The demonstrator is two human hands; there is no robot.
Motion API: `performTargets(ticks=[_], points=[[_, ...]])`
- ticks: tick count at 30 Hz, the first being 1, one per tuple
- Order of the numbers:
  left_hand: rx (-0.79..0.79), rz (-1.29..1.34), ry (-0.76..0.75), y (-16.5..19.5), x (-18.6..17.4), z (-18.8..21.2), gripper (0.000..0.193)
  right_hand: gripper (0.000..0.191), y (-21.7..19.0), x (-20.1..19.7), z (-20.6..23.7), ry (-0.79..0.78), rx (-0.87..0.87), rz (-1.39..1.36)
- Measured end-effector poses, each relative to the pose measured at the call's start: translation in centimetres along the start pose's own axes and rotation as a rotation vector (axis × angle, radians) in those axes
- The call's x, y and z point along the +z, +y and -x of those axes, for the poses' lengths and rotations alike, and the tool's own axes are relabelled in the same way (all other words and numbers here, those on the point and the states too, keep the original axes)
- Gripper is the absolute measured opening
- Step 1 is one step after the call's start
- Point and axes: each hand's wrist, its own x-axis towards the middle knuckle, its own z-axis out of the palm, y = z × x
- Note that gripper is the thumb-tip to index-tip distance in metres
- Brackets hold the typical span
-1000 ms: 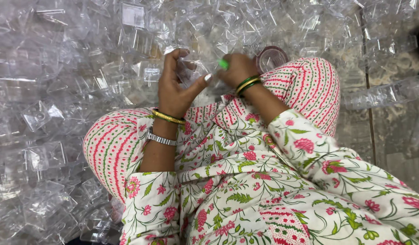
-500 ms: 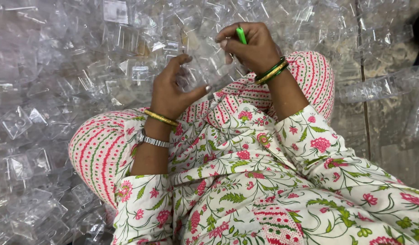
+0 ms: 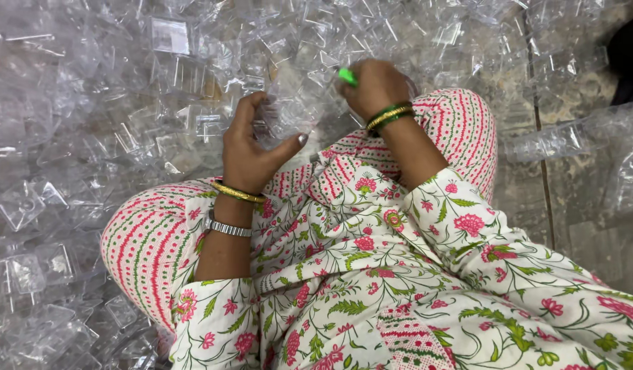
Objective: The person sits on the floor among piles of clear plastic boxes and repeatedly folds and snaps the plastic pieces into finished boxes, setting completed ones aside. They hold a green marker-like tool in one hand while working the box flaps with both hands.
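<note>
A clear plastic piece (image 3: 285,109) sits between both hands, just above the person's lap. The left hand (image 3: 251,147) curls around its left side, thumb stretched out beneath it. The right hand (image 3: 378,88) is closed in a pinch on a small green tool (image 3: 346,76) at the piece's upper right edge. All around lies a heap of clear plastic cases (image 3: 104,103), reaching up to the striped pink knees (image 3: 148,240).
</note>
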Motion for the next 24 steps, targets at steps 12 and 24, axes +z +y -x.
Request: performTargets(ticks=[12,24], points=[[-0.022,-0.050,0.101,-0.8,-0.4,0.1,0.064,0.018,-3.3,5.2,0.9,-0.017,-0.067,0.317],[-0.119,-0.079,0.084,-0.1,-0.7,0.3,0.069,0.046,-0.7,-1.0,0.9,-0.024,-0.249,-0.771]])
